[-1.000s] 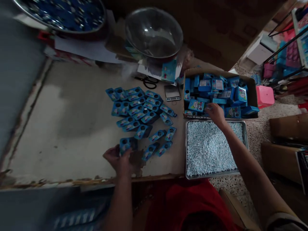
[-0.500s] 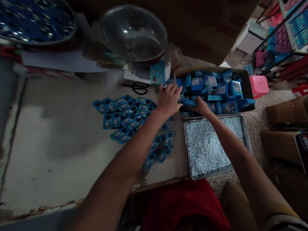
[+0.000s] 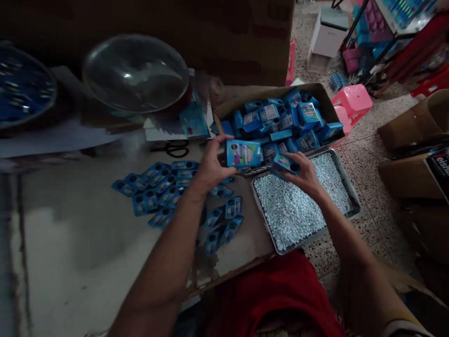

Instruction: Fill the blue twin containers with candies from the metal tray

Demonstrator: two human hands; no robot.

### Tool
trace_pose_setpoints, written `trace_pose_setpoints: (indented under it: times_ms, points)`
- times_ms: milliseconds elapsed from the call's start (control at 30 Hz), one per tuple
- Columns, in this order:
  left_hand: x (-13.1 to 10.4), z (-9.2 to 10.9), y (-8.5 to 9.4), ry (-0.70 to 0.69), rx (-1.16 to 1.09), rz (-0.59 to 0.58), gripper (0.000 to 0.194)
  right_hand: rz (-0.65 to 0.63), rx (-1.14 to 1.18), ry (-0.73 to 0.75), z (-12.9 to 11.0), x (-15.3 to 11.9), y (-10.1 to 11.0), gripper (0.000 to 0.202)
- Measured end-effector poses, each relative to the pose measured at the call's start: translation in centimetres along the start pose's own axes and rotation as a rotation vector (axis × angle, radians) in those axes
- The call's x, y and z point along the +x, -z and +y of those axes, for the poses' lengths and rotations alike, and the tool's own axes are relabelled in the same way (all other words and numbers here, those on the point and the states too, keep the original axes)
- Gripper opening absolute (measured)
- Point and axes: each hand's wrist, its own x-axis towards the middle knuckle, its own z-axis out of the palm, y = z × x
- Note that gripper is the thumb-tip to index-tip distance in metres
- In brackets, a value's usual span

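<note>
My left hand point(image 3: 213, 164) is closed around a small blue printed box point(image 3: 243, 153), held up at the near left corner of the carton. In my right hand point(image 3: 304, 173) is a second blue box point(image 3: 286, 164), tilted, with a dark round hole in its top face. It hangs over the far edge of a metal tray point(image 3: 268, 224) heaped with tiny pale blue and white pellets point(image 3: 298, 208). Behind both hands, an open cardboard carton point(image 3: 329, 100) holds many similar blue boxes point(image 3: 270, 114) lying jumbled. More blue boxes with round holes point(image 3: 154, 187) stand grouped on the table to the left.
A large empty metal bowl point(image 3: 136, 75) sits at the back, with black scissors point(image 3: 171, 148) in front of it. Another bowl point(image 3: 24, 89) of blue items is at far left. Pink stools point(image 3: 354, 100) and brown cartons point(image 3: 409, 126) are on the right.
Both hands have come up out of the carton, each now gripping a blue box. My left hand was open at the carton's edge before. The view has shifted to the right.
</note>
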Motion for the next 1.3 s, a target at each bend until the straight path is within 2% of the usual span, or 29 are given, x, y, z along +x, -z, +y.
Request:
trace_pose_setpoints:
  times_ms: [100, 200, 267, 333, 400, 500, 600, 667, 767, 833, 933, 1000, 1033, 1067, 1167, 1300]
  points:
    - [-2.7, 0.5, -5.0, 0.113, -0.156, -0.146, 0.081, -0.204, 0.156, -0.053, -0.6, -2.5, 2.8, 0.051]
    - [-3.8, 0.7, -9.8, 0.096, -0.182, -0.291, 0.071, -0.392, 0.296, -0.134, 0.2, -3.2, 4.4, 0.058]
    - [-4.4, 1.2, -12.0, 0.1, -0.236, -0.395, 0.069, -0.428, 0.356, -0.212, 1.6, -3.3, 4.5, 0.054]
    - [-5.3, 2.0, -13.5, 0.203, -0.339, -0.454, 0.074, -0.383, 0.43, -0.292, 3.4, -3.8, 4.1, 0.051]
    - [-6.6, 2.6, -14.5, 0.396, -0.484, -0.431, 0.077, -0.287, 0.525, -0.348, 5.2, -5.1, 3.4, 0.053]
    - [-8.8, 2.9, -15.8, 0.658, -0.656, -0.273, 0.066, -0.177, 0.692, -0.48, 7.6, -8.2, 2.5, 0.064]
    - [-10.5, 2.6, -17.5, 0.796, -0.659, -0.115, 0.044, -0.089, 0.829, -0.658, 9.6, -11.1, 1.7, 0.094]
    - [-11.4, 2.3, -18.7, 0.849, -0.628, -0.038, 0.039, -0.109, 0.877, -0.721, 10.6, -12.4, 1.1, 0.104]
    - [-13.0, 1.9, -20.1, 0.847, -0.588, 0.069, 0.038, -0.19, 0.954, -0.767, 11.5, -13.8, 0.0, 0.095]
    - [-14.5, 1.9, -20.5, 0.813, -0.603, 0.06, 0.048, -0.15, 1.004, -0.791, 11.7, -14.7, -0.7, 0.089]
    - [-17.0, 2.1, -20.7, 0.739, -0.601, -0.024, 0.075, -0.062, 1.033, -0.794, 11.5, -15.7, -1.8, 0.084]
    - [-18.2, 2.1, -21.0, 0.697, -0.522, -0.001, 0.104, -0.03, 1.039, -0.775, 11.4, -15.9, -2.3, 0.088]
    - [-18.6, 2.0, -21.3, 0.696, -0.476, 0.019, 0.113, -0.026, 1.036, -0.754, 11.3, -15.9, -2.5, 0.09]
    - [-18.8, 1.9, -21.5, 0.707, -0.444, 0.023, 0.114, -0.033, 1.023, -0.719, 11.2, -15.8, -2.6, 0.092]
    - [-18.4, 1.4, -21.8, 0.722, -0.434, -0.041, 0.096, -0.081, 0.948, -0.584, 11.2, -15.3, -2.3, 0.096]
    - [-17.8, 0.7, -21.4, 0.624, -0.416, -0.056, 0.098, -0.13, 0.937, -0.546, 11.8, -15.0, -1.9, 0.102]
